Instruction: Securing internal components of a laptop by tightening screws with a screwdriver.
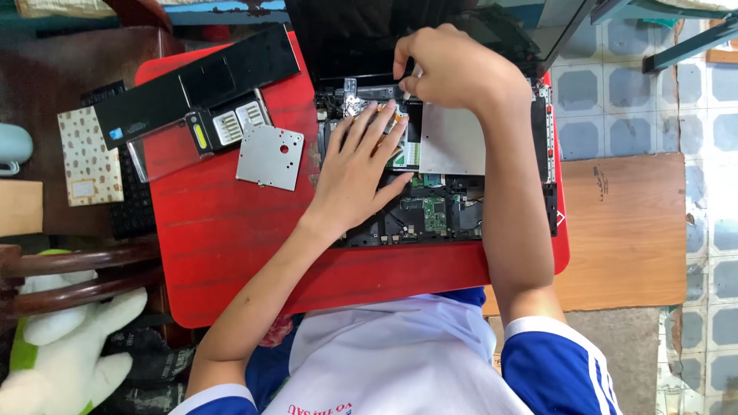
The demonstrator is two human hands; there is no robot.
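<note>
I see the left hand spread flat on the opened laptop chassis; the right hand pinches a small part just beyond its fingertips.

You have two bare hands, left hand and right hand, on one opened laptop at centre frame. One red table carries one black palm-rest panel and one loose square metal plate, upper left. One plush toy sits lower left.
</note>
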